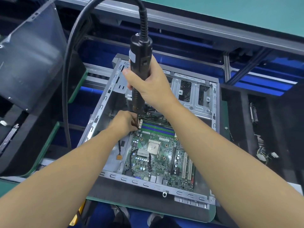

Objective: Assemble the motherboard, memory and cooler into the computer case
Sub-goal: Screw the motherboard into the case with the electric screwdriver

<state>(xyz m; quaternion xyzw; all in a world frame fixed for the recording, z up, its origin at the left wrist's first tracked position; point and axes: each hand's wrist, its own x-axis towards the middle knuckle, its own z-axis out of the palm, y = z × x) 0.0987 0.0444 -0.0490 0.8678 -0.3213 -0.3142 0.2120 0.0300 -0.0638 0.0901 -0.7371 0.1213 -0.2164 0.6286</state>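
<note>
Step in hand: fastening the motherboard point(158, 162) into the computer case point(105, 102).

- The board lies flat on the case floor, toward the near right corner, with its port edge against the near wall. The case lies open side up on a green mat point(212, 213).
- Your right hand point(153, 83) is wrapped round the barrel of the electric screwdriver point(140, 51), thumb along the side. The tool stands near upright, and its cable point(69, 79) loops up and off to the left.
- Your left hand point(123, 122) has its fingertips pinched together on the bit point(137, 120) just above the far left corner of the board, beside the end of the memory slots point(158, 127). Your fingers hide the tip, so I cannot tell whether a screw sits on it.
- The processor point(153, 146) at the middle of the board is bare, with no cooler on it. As far as can be made out, the slots hold no modules.

Judgement: early stage. The board is placed but its fixing is under way, and memory and cooler are not yet fitted.

Next move calls for:
- Seat the tip square in the corner hole.
- Keep the tool plumb — a tilt there risks a slip onto the slot latches or nearby traces.
- Draw your left fingers clear before the trigger goes.
- Press down lightly and let the driver's clutch stop the turn.
</note>
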